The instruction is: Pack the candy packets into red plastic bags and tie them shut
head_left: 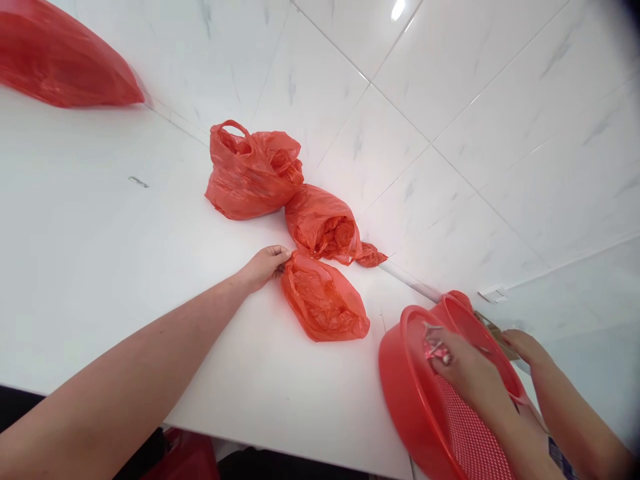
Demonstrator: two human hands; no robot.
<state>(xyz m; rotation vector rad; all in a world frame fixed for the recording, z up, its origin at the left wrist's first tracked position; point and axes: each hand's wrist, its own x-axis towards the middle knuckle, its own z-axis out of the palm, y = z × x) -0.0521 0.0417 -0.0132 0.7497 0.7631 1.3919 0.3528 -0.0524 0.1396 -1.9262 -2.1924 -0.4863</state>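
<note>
My left hand (270, 261) pinches the upper left edge of a thin red plastic bag (327, 300) that lies on the white table. More red plastic bags stand just behind it, one bunched (327, 227) and one with a loop handle up (250, 177). At the right, my right hand (463, 367) is closed over a red basket (400, 380) with perforated sides. Small red-and-white pieces (436, 350) show between its fingers, too blurred to name. What the basket holds is hidden from here.
Another person's hand (525, 347) reaches in at the far right, near a second red basket (483, 333) and a brown object. A large red bag (60, 57) lies at the upper left. A small clear scrap (139, 181) rests on the table. Marbled wall tiles (380, 133) rise behind.
</note>
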